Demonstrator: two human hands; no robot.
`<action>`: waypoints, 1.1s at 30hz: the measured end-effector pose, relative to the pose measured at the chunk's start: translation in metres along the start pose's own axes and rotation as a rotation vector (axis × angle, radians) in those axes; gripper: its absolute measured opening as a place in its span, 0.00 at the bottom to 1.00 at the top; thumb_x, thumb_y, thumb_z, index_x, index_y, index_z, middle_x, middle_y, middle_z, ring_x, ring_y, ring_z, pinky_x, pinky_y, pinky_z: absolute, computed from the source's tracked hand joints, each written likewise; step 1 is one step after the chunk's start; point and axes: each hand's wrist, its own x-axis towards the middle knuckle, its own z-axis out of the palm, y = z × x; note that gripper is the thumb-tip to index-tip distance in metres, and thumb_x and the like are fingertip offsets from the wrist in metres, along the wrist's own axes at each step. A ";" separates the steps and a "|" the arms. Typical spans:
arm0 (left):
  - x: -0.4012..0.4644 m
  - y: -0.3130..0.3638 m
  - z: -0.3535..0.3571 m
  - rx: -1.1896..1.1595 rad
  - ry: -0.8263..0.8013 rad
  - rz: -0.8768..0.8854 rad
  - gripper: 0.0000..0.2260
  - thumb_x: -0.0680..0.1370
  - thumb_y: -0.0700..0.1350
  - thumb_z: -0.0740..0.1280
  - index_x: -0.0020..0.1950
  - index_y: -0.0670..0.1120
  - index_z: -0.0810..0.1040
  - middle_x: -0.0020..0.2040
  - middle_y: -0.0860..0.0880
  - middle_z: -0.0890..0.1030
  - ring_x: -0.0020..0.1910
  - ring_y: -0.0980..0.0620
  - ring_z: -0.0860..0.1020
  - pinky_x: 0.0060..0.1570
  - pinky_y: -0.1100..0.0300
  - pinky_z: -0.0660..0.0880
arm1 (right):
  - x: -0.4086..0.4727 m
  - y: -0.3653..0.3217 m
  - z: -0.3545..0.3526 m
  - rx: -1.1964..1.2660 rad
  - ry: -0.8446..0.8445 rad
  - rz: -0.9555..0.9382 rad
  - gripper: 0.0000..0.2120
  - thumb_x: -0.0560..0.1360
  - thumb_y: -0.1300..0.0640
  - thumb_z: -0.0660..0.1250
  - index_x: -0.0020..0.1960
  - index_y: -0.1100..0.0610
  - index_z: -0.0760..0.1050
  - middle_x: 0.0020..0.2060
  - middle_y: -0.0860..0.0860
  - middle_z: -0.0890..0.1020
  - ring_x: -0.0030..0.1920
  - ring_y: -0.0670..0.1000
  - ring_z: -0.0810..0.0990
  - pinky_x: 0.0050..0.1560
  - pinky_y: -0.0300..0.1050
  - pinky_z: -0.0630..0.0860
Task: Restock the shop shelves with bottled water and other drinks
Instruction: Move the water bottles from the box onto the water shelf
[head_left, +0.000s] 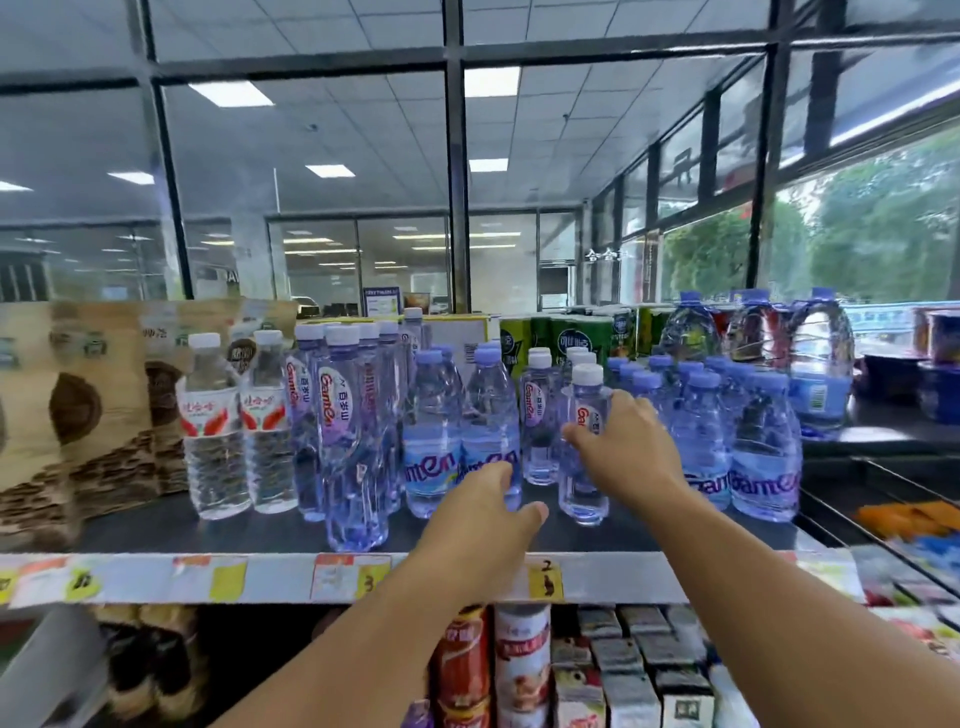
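Many clear water bottles stand on the dark top shelf (218, 530). My right hand (623, 447) grips a slim white-capped bottle (584, 483) that stands upright near the shelf front. My left hand (483, 519) reaches to a blue-capped bottle (491, 415), its fingertips touching the bottle's lower label and thumb spread to the right; whether it holds the bottle is unclear. Tall white-capped bottles (348, 426) stand to the left, with two red-labelled bottles (213, 426) beyond them. More blue-capped bottles (763, 441) crowd the right.
Brown snack bags (78, 405) fill the shelf's left end. Green cans (566, 332) and large handled water jugs (821, 358) stand behind. Price tags line the shelf edge (337, 577). Cans and boxes (519, 670) sit on the shelf below. A wire rack (883, 499) lies to the right.
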 end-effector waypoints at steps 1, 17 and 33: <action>0.005 0.000 0.000 0.013 -0.017 -0.014 0.26 0.80 0.53 0.65 0.75 0.47 0.64 0.73 0.49 0.69 0.68 0.48 0.71 0.65 0.53 0.70 | 0.004 0.000 0.002 -0.013 0.001 0.004 0.27 0.79 0.43 0.67 0.68 0.60 0.66 0.67 0.59 0.70 0.62 0.63 0.76 0.56 0.56 0.73; 0.025 -0.002 0.023 0.025 -0.020 0.030 0.28 0.80 0.53 0.65 0.77 0.49 0.62 0.76 0.51 0.67 0.73 0.51 0.67 0.72 0.52 0.65 | 0.025 0.009 0.025 -0.159 0.140 -0.045 0.34 0.81 0.46 0.65 0.74 0.68 0.56 0.71 0.64 0.63 0.56 0.63 0.81 0.43 0.48 0.72; -0.064 -0.056 -0.072 -0.023 0.117 0.112 0.09 0.78 0.47 0.65 0.54 0.51 0.82 0.51 0.54 0.85 0.52 0.54 0.82 0.57 0.51 0.77 | -0.088 -0.092 0.065 0.214 0.140 -0.730 0.05 0.77 0.56 0.66 0.50 0.57 0.78 0.44 0.53 0.80 0.38 0.59 0.80 0.35 0.53 0.78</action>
